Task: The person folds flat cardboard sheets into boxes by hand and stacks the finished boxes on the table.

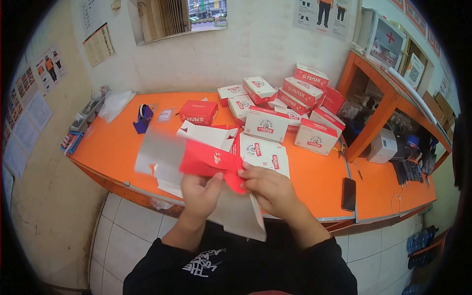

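Note:
A partly folded box sheet [204, 160], red on one side and grey-white on the other, is held in the air above the orange table's front edge. My left hand [200, 194] grips its lower edge near the middle. Pinched on the red flap at its right end is my right hand [268, 189]. A grey panel of the sheet hangs down between my forearms, and its left part is blurred. Beneath and behind it lie flat printed box sheets [263, 153] and a white opened one [206, 133].
Several folded red-and-white boxes [266, 124] are piled at the back right; a red box [198, 112] stands left of them. A blue tape dispenser [143, 119] is at the left. A phone [348, 194], scissors [342, 150] and a shelf [378, 105] are at the right.

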`<state>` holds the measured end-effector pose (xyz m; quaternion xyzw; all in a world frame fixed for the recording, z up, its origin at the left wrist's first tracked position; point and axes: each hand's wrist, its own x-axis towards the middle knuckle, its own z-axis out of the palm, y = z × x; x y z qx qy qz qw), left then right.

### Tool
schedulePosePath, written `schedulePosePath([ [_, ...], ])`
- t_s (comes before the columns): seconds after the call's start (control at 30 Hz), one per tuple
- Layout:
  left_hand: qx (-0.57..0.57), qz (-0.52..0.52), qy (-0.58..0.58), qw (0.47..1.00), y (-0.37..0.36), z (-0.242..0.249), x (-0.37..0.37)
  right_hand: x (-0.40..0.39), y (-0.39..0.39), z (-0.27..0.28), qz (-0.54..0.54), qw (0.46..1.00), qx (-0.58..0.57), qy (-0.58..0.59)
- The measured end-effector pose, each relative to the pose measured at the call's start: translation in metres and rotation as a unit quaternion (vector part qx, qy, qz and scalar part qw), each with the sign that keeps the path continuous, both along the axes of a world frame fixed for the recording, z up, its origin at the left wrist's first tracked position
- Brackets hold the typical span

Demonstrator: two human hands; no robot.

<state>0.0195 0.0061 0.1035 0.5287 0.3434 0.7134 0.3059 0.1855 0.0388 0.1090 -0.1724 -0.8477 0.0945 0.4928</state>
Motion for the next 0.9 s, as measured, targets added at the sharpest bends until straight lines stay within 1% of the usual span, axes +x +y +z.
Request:
schedulePosePath([
  [0.03, -0.005, -0.036, -0.091, 0.995, -0.001, 0.008, 0.000, 0.003, -0.001, 0.001, 0.013, 1.000, -0.002, 0.001],
  [0.07, -0.056, -0.057, -0.092, 0.993, -0.004, 0.009, 0.002, 0.005, -0.002, 0.001, 0.027, 1.000, -0.007, 0.001],
  [0.1, -0.020, -0.006, 0.024, 0.999, -0.002, 0.005, 0.008, 0.001, -0.004, 0.001, -0.016, 0.999, -0.004, 0.045],
  [0.13, 0.013, 0.044, 0.141, 0.989, 0.000, -0.004, 0.014, -0.007, -0.008, -0.001, -0.059, 0.994, -0.004, 0.088],
  [0.17, 0.046, 0.091, 0.257, 0.961, 0.003, -0.014, 0.018, -0.012, -0.011, -0.002, -0.102, 0.986, -0.004, 0.132],
  [0.2, 0.004, 0.094, 0.260, 0.961, 0.007, -0.020, 0.019, -0.014, -0.007, -0.008, -0.095, 0.984, -0.032, 0.147],
  [0.27, -0.015, -0.021, 0.141, 0.990, 0.013, -0.018, 0.017, -0.009, 0.004, -0.010, -0.069, 0.994, -0.027, 0.078],
  [0.3, -0.025, -0.081, 0.078, 0.993, 0.015, -0.015, 0.017, -0.002, 0.008, -0.010, -0.057, 0.997, -0.025, 0.041],
  [0.33, -0.012, -0.092, 0.067, 0.993, 0.013, -0.015, 0.015, 0.006, 0.013, -0.006, -0.032, 0.998, -0.056, 0.019],
  [0.4, -0.006, -0.024, 0.226, 0.974, 0.015, -0.017, 0.014, 0.021, 0.014, 0.000, 0.019, 0.992, -0.123, -0.025],
  [0.43, -0.004, 0.011, 0.301, 0.954, 0.015, -0.019, 0.015, 0.015, 0.006, 0.007, -0.032, 0.991, -0.118, 0.057],
  [0.47, -0.045, 0.024, 0.358, 0.932, 0.011, -0.023, 0.023, 0.000, -0.006, 0.016, -0.082, 0.981, -0.110, 0.138],
  [0.57, 0.035, 0.022, 0.397, 0.917, 0.013, -0.034, 0.044, -0.005, -0.011, 0.013, -0.146, 0.971, -0.029, 0.187],
  [0.6, -0.062, -0.021, 0.313, 0.948, 0.011, -0.034, 0.046, 0.005, -0.006, 0.001, -0.141, 0.979, -0.002, 0.144],
  [0.63, -0.101, -0.060, 0.287, 0.951, 0.015, -0.036, 0.040, 0.014, -0.002, -0.005, -0.136, 0.985, 0.026, 0.102],
  [0.67, -0.140, -0.098, 0.261, 0.950, 0.021, -0.041, 0.029, 0.019, 0.002, -0.005, -0.135, 0.989, 0.051, 0.035],
  [0.7, -0.181, -0.136, 0.231, 0.946, 0.024, -0.040, 0.021, 0.018, 0.003, -0.009, -0.122, 0.992, 0.011, 0.025],
  [0.73, -0.154, -0.127, 0.270, 0.942, 0.022, -0.031, 0.018, 0.015, 0.003, -0.014, -0.108, 0.994, -0.028, 0.013],
  [0.77, -0.113, -0.090, 0.310, 0.940, 0.022, -0.034, 0.021, 0.011, 0.001, -0.018, -0.093, 0.993, -0.070, 0.002],
  [0.8, -0.073, -0.053, 0.349, 0.933, 0.021, -0.042, 0.025, 0.008, -0.005, -0.022, -0.076, 0.983, -0.161, 0.055],
  [0.83, -0.033, -0.016, 0.387, 0.921, 0.023, -0.050, 0.029, 0.007, -0.008, -0.020, -0.079, 0.973, -0.205, 0.068],
  [0.87, 0.014, -0.004, 0.406, 0.914, 0.026, -0.056, 0.031, 0.007, -0.013, -0.015, -0.081, 0.961, -0.250, 0.081],
  [0.9, -0.009, 0.005, 0.407, 0.913, 0.023, -0.053, 0.029, 0.006, -0.016, -0.013, -0.084, 0.948, -0.293, 0.094],
])
